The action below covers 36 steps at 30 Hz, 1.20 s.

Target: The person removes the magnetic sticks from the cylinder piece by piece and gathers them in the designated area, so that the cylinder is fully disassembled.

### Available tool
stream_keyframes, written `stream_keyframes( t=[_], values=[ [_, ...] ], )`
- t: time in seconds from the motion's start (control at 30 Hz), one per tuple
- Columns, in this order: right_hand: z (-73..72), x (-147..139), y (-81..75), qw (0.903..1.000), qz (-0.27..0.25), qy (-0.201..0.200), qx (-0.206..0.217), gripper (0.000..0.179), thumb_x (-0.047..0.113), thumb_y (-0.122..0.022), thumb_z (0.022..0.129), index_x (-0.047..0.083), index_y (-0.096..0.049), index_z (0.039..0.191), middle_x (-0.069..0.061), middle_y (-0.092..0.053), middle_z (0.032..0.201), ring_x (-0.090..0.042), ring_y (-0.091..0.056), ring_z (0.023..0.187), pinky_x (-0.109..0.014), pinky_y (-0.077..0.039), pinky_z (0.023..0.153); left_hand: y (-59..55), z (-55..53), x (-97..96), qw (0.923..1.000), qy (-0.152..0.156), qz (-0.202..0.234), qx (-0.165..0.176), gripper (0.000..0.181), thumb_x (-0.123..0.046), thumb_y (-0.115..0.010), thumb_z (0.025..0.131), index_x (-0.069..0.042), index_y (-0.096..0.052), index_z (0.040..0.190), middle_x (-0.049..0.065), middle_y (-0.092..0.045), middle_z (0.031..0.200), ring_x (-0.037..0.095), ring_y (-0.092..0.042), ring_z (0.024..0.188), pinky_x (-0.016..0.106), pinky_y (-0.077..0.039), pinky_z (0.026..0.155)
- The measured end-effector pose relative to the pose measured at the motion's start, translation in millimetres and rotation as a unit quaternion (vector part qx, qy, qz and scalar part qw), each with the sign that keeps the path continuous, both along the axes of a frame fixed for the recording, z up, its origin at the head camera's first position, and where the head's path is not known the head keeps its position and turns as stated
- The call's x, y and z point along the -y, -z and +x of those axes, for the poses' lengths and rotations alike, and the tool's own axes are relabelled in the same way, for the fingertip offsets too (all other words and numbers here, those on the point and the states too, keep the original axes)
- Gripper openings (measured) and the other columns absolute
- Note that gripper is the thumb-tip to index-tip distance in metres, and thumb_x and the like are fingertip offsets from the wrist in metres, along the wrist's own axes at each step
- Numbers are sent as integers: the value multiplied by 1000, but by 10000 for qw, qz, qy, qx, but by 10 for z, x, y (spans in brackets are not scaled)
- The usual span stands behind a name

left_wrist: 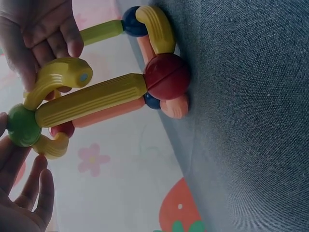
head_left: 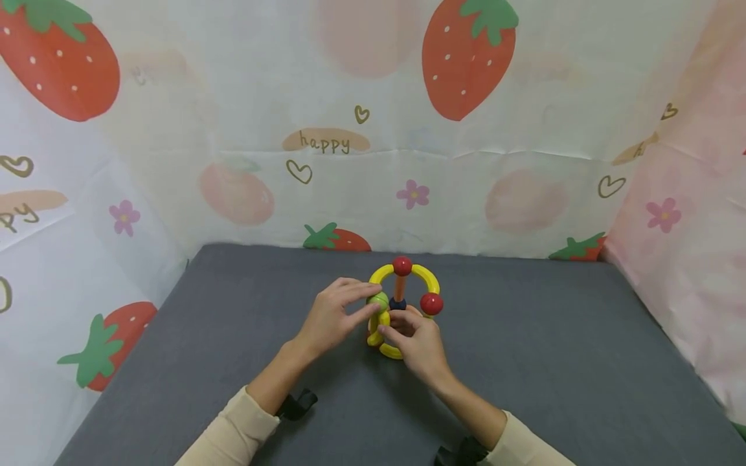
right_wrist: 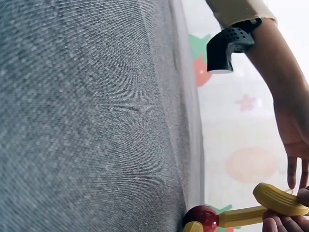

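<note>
A magnetic rod-and-ball structure of coloured rods and balls stands upright on the grey table. My left hand (head_left: 332,317) pinches the green ball (left_wrist: 24,125) at its upper left corner. Out of that ball comes a straight yellow rod (left_wrist: 91,100), running down to a red ball (left_wrist: 167,76) by the table. My right hand (head_left: 424,346) pinches a curved yellow rod (left_wrist: 63,72) in front of the structure. One end of this rod meets the green ball; its other end is free. Yellow arcs (head_left: 428,277) join a red ball (head_left: 402,266) on top.
Grey cloth (head_left: 524,362) covers the table. Behind and at both sides hangs a strawberry-printed curtain (head_left: 373,129). Black straps with mounts (head_left: 298,405) sit on both wrists.
</note>
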State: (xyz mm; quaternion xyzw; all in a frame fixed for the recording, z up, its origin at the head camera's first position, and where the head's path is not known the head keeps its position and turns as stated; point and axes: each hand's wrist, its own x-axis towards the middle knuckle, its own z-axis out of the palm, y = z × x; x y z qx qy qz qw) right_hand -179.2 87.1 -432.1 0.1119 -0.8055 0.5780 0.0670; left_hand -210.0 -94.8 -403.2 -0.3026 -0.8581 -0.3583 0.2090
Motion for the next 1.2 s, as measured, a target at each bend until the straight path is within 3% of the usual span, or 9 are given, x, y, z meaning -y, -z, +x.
stream_keyframes(
  t=[0.37,0.6,0.83,1.2],
  values=[
    [4,-51,-31,9994,262,-216,17,20,11,-75,85,2,-74,102,-11,-75,89,-17,-72,75,-31,-58,82,2,2,-3,10000,18,-25,55,36,-23,-75,85,-11,-72,119,3,-74,110,22,-62,104,42,-55,88],
    [75,-126,21,9951,608,-668,396,23,17,-75,86,1,-73,102,-11,-75,90,-12,-69,72,-17,-54,68,13,-8,6,10000,-5,23,66,36,-23,-75,86,-12,-71,119,3,-74,113,21,-62,104,41,-55,86],
    [158,-280,-85,9939,760,-793,118,22,14,-76,84,3,-73,103,-10,-75,91,-9,-69,73,-18,-55,69,-17,-6,9,9999,-24,25,115,36,-24,-75,85,-12,-71,119,4,-74,111,21,-62,104,42,-55,86],
    [175,-597,-185,9918,982,-803,-117,23,16,-76,84,3,-73,104,-9,-75,93,-6,-68,73,-21,-56,69,11,-16,6,9999,19,67,114,36,-24,-75,85,-13,-71,119,3,-73,113,21,-62,105,42,-54,88]
  ],
)
